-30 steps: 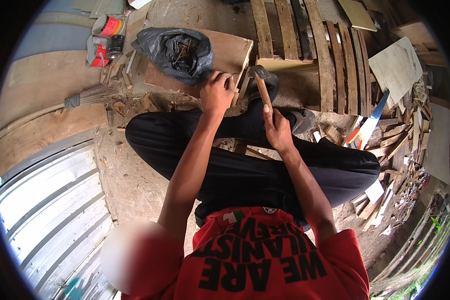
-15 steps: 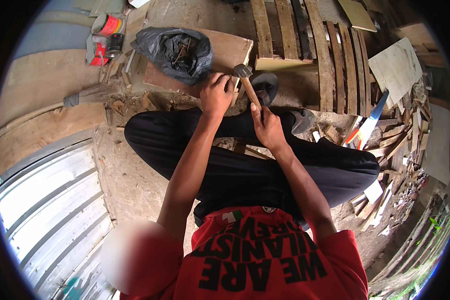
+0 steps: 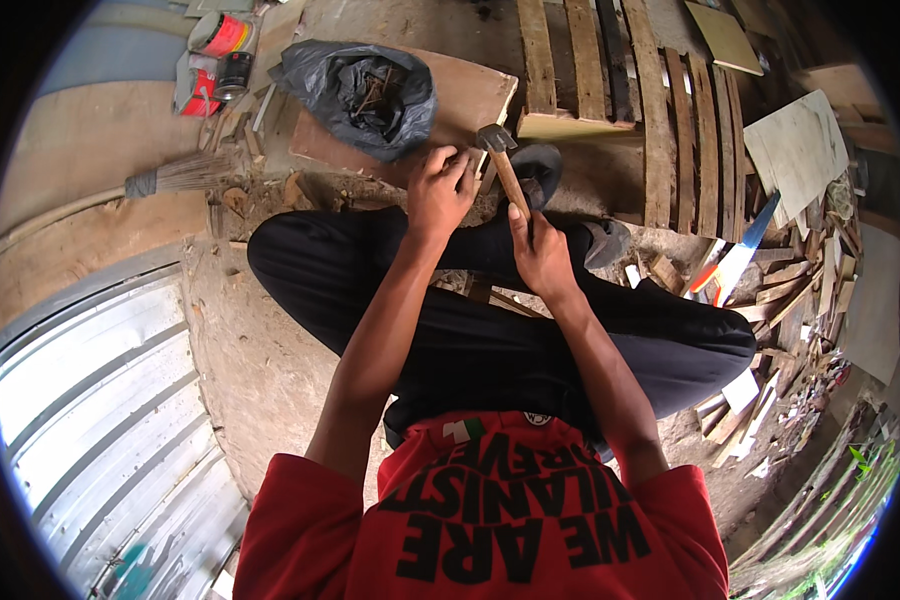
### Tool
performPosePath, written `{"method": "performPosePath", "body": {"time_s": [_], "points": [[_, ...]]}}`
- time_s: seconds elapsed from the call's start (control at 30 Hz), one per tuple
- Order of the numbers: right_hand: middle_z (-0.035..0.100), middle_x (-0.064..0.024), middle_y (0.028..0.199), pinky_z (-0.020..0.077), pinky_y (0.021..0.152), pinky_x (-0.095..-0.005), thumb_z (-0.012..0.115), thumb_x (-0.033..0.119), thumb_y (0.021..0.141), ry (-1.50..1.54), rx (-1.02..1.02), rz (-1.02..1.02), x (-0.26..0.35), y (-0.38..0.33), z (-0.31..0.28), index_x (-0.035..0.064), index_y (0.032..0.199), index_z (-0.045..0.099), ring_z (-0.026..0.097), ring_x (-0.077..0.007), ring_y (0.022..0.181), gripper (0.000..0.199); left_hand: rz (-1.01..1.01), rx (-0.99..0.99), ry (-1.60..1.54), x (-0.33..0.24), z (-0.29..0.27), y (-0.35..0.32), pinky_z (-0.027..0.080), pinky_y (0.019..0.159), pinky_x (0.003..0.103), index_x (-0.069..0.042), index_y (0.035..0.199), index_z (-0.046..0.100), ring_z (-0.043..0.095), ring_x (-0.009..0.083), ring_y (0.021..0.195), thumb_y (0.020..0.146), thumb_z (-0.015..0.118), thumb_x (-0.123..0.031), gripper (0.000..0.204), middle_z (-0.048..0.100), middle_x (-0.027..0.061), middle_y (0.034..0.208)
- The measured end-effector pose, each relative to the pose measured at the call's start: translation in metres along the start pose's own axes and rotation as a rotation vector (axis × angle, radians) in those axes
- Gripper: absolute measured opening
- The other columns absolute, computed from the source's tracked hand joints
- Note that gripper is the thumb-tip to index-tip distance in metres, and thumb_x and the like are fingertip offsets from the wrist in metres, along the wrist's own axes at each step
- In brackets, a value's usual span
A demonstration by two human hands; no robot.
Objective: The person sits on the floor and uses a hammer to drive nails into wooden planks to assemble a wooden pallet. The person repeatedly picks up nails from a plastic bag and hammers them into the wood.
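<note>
My right hand [image 3: 545,258] is closed round the wooden handle of a hammer [image 3: 511,184], thumb along it. The hammer's dark metal head points away from me, beside the near right corner of a low wooden box or panel [image 3: 473,88]. Just left of the head, my left hand [image 3: 440,195] is at the panel's near edge with its fingers curled together. Whatever it pinches, if anything, is too small or hidden to make out. On the panel rests a black plastic bag [image 3: 310,82], its mouth open on thin, rusty nail-like pieces [image 3: 378,95].
Slatted wooden pallets [image 3: 655,150] stand ahead right. A handsaw [image 3: 742,246] leans by scrap wood [image 3: 785,275] on the right. Paint cans [image 3: 220,35] and a broom [image 3: 185,175] lie at left, above corrugated metal sheeting [image 3: 100,400]. My crossed legs [image 3: 490,340] are beneath my arms.
The view has shifted slightly, so the panel and bag appear a little farther right. Both hands keep nearly the same places, and the hammer is still held at the panel's corner.
</note>
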State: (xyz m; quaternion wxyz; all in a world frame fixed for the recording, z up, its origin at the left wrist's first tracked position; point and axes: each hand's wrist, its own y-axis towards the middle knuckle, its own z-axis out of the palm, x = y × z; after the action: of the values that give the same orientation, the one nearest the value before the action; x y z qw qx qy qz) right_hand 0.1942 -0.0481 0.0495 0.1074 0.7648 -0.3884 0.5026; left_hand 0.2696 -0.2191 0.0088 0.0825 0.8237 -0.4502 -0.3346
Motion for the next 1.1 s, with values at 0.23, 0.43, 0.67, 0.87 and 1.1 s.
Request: {"method": "performPosePath", "body": {"time_s": [0.23, 0.43, 0.67, 0.87, 1.1], "points": [[0.059, -0.0308, 0.065, 0.0469, 0.057, -0.0521, 0.051, 0.037, 0.104, -0.019, -0.001, 0.0, 0.007, -0.001, -0.004, -0.0047, 0.088, 0.056, 0.062, -0.0518, 0.069, 0.045, 0.051, -0.022, 0.021, 0.006, 0.007, -0.002, 0.052, 0.079, 0.041, -0.005, 0.1, 0.075, 0.063, 0.0265, 0.086, 0.081, 0.072, -0.012, 0.02, 0.061, 0.0052, 0.101], [0.059, -0.0306, 0.065, 0.0464, 0.055, -0.0528, 0.051, 0.036, 0.104, -0.05, 0.02, -0.014, 0.004, 0.001, 0.0, -0.0046, 0.09, 0.055, 0.062, -0.0514, 0.068, 0.044, 0.066, -0.03, 0.03, 0.005, 0.006, -0.001, 0.051, 0.079, 0.041, -0.004, 0.099, 0.075, 0.063, 0.0279, 0.086, 0.082, 0.071, -0.011, 0.019, 0.061, 0.0056, 0.1], [0.059, -0.0301, 0.065, 0.0463, 0.054, -0.0525, 0.053, 0.034, 0.103, -0.005, 0.008, -0.074, 0.014, -0.004, -0.004, -0.0042, 0.091, 0.055, 0.062, -0.0507, 0.067, 0.04, 0.019, -0.002, -0.018, 0.004, 0.004, 0.0, 0.051, 0.079, 0.041, -0.004, 0.099, 0.075, 0.063, 0.0277, 0.087, 0.082, 0.071, -0.011, 0.018, 0.062, 0.0054, 0.1], [0.059, -0.0288, 0.063, 0.046, 0.053, -0.0517, 0.054, 0.032, 0.103, -0.056, -0.014, -0.076, -0.001, -0.002, -0.003, -0.0037, 0.093, 0.054, 0.062, -0.0501, 0.065, 0.037, 0.041, -0.008, -0.007, 0.007, 0.006, 0.0, 0.052, 0.077, 0.04, -0.003, 0.098, 0.074, 0.065, 0.0282, 0.086, 0.082, 0.071, -0.01, 0.018, 0.063, 0.0068, 0.099], [0.059, -0.0294, 0.063, 0.046, 0.054, -0.0554, 0.054, 0.034, 0.103, -0.127, -0.004, -0.059, -0.007, 0.001, 0.006, -0.0028, 0.091, 0.054, 0.061, -0.0519, 0.066, 0.039, 0.06, -0.025, 0.026, 0.005, 0.005, 0.001, 0.054, 0.073, 0.04, -0.003, 0.097, 0.075, 0.067, 0.0287, 0.083, 0.082, 0.073, -0.01, 0.017, 0.065, 0.0076, 0.099]]}}
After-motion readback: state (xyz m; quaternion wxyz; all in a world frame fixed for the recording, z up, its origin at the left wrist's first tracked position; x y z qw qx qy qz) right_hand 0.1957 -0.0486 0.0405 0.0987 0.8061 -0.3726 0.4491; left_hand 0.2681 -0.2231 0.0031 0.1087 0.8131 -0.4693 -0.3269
